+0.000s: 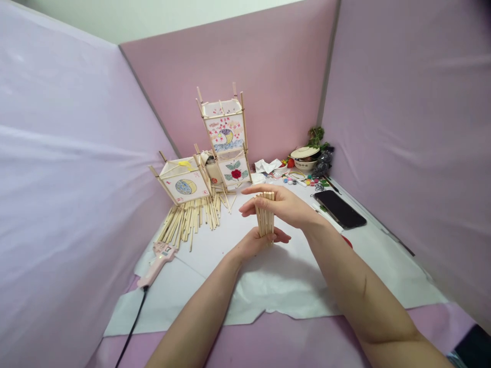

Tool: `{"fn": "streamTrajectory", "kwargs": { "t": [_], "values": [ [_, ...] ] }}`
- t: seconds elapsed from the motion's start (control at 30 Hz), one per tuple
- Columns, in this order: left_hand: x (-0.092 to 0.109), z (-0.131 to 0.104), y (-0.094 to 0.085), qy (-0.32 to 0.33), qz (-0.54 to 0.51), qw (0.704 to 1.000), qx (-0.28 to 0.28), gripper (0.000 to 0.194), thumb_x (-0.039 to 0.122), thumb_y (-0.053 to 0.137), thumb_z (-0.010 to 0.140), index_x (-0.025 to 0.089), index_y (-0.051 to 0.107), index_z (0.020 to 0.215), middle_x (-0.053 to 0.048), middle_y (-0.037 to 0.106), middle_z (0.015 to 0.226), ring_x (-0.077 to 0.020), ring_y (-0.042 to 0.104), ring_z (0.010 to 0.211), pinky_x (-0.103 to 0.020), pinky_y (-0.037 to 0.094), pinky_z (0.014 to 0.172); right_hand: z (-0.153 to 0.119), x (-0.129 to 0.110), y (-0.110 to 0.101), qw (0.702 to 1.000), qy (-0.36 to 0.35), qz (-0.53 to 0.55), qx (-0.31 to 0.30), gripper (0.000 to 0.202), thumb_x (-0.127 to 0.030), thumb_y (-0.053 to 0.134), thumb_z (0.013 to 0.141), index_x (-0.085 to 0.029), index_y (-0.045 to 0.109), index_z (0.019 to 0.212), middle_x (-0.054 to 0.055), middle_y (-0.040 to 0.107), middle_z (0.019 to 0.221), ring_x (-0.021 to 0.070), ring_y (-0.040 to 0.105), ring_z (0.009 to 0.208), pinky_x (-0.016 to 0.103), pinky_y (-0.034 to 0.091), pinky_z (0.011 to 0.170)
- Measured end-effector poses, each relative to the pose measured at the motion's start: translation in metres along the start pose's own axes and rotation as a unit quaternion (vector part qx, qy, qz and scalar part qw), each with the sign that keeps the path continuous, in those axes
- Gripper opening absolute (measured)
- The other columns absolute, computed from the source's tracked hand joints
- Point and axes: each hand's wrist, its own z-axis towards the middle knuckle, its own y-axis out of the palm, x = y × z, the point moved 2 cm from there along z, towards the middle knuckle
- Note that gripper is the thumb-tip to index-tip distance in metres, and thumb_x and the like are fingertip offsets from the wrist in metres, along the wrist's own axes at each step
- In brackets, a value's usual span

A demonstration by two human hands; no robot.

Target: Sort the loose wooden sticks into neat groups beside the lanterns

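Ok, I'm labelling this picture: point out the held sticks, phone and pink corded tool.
Held sticks (265, 221): head view, bundle's middle.
Phone (340, 209): head view, dark screen.
Pink corded tool (157, 265): head view, handle.

Craft corner with painted lanterns (186, 186) and glue gun (157, 266)

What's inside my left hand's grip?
The lower part of an upright bundle of slim, pale wooden sticks. Your left hand covers some of that lower part, so I can't see or count every stick there.
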Motion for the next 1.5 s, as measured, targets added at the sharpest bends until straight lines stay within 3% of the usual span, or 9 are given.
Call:
{"fn": "streamTrajectory", "kwargs": {
  "t": [0.17, 0.6, 0.83, 0.9, 1.0, 1.07, 1.13, 1.33, 1.5],
  "values": [
    [0.002, 0.001, 0.001, -0.017, -0.002, 1.0, -0.003, 0.035, 0.042, 0.066, 0.081, 0.012, 0.071, 0.099, -0.015, 0.069, 0.106, -0.0308, 0.063, 0.103, -0.046, 0.046, 0.096, 0.004, 0.005, 0.004, 0.999, -0.004, 0.015, -0.042, 0.037, -0.05, 0.065, 0.082, -0.013, 0.065, 0.084, 0.008, 0.072, 0.083, 0.0213, 0.07, 0.083, 0.04, 0.055, 0.084],
    [-0.008, 0.0, -0.001, -0.031, 0.034, 0.999, 0.024, 0.038, 0.042, 0.067, 0.08, 0.011, 0.07, 0.101, -0.014, 0.069, 0.106, -0.0324, 0.062, 0.106, -0.048, 0.045, 0.096, 0.003, 0.004, 0.01, 0.999, -0.005, -0.032, -0.035, 0.037, -0.05, 0.061, 0.084, -0.014, 0.066, 0.084, 0.008, 0.072, 0.083, 0.0212, 0.069, 0.084, 0.039, 0.054, 0.084],
    [0.029, -0.029, -0.034, -0.043, 0.236, 0.97, -0.026, 0.056, 0.035, 0.073, 0.074, 0.021, 0.057, 0.126, -0.009, 0.057, 0.131, -0.028, 0.052, 0.12, -0.038, 0.043, 0.097, 0.004, 0.007, 0.002, 0.998, -0.016, -0.051, -0.036, 0.035, -0.049, 0.058, 0.087, -0.015, 0.068, 0.086, 0.008, 0.072, 0.088, 0.0207, 0.069, 0.087, 0.037, 0.054, 0.084],
    [0.04, -0.039, -0.063, -0.11, 0.33, 0.935, 0.075, 0.038, 0.037, 0.064, 0.082, 0.019, 0.063, 0.116, -0.009, 0.065, 0.116, -0.0235, 0.061, 0.105, -0.032, 0.047, 0.086, 0.004, 0.007, 0.0, 0.998, -0.022, -0.049, -0.041, 0.036, -0.049, 0.058, 0.088, -0.015, 0.068, 0.088, 0.008, 0.072, 0.089, 0.0206, 0.068, 0.087, 0.037, 0.054, 0.085],
    [0.046, -0.051, -0.107, -0.228, 0.506, 0.765, 0.328, 0.026, 0.037, 0.054, 0.086, 0.014, 0.066, 0.088, -0.011, 0.069, 0.087, -0.024, 0.063, 0.084, -0.031, 0.044, 0.071, 0.003, 0.007, 0.001, 0.998, -0.028, -0.028, -0.056, 0.037, -0.05, 0.059, 0.087, -0.015, 0.069, 0.088, 0.008, 0.072, 0.09, 0.0207, 0.068, 0.088, 0.039, 0.053, 0.088],
    [0.041, -0.052, -0.124, -0.262, 0.535, 0.707, 0.38, 0.025, 0.036, 0.055, 0.084, 0.013, 0.064, 0.078, -0.014, 0.067, 0.082, -0.0286, 0.062, 0.084, -0.033, 0.042, 0.069, 0.002, 0.006, 0.004, 0.997, -0.027, -0.025, -0.065, 0.037, -0.05, 0.059, 0.087, -0.014, 0.069, 0.088, 0.008, 0.072, 0.091, 0.0207, 0.068, 0.089, 0.039, 0.053, 0.089],
    [0.032, -0.049, -0.134, -0.283, 0.536, 0.694, 0.388, 0.024, 0.036, 0.06, 0.078, 0.013, 0.062, 0.07, -0.016, 0.066, 0.079, -0.032, 0.062, 0.086, -0.034, 0.04, 0.069, 0.001, 0.004, 0.006, 0.997, -0.026, -0.028, -0.07, 0.038, -0.05, 0.058, 0.088, -0.014, 0.069, 0.089, 0.009, 0.072, 0.091, 0.0208, 0.069, 0.089, 0.039, 0.053, 0.089],
    [0.027, -0.042, -0.149, -0.309, 0.486, 0.71, 0.406, 0.018, 0.024, 0.063, 0.071, 0.017, 0.055, 0.056, -0.012, 0.063, 0.066, -0.0279, 0.061, 0.082, -0.03, 0.038, 0.067, 0.0, 0.004, 0.001, 0.996, -0.035, -0.034, -0.069, 0.039, -0.052, 0.058, 0.087, -0.014, 0.07, 0.09, 0.009, 0.072, 0.092, 0.0201, 0.068, 0.089, 0.039, 0.052, 0.089],
    [0.03, -0.054, -0.142, -0.309, 0.347, 0.786, 0.408, 0.024, 0.029, 0.054, 0.078, 0.017, 0.051, 0.058, -0.002, 0.048, 0.052, -0.0117, 0.042, 0.046, -0.024, 0.028, 0.047, 0.001, 0.006, -0.002, 0.997, -0.028, -0.018, -0.067, 0.04, -0.052, 0.06, 0.085, -0.014, 0.069, 0.089, 0.009, 0.072, 0.091, 0.0203, 0.068, 0.089, 0.039, 0.052, 0.09]
  ]
}}
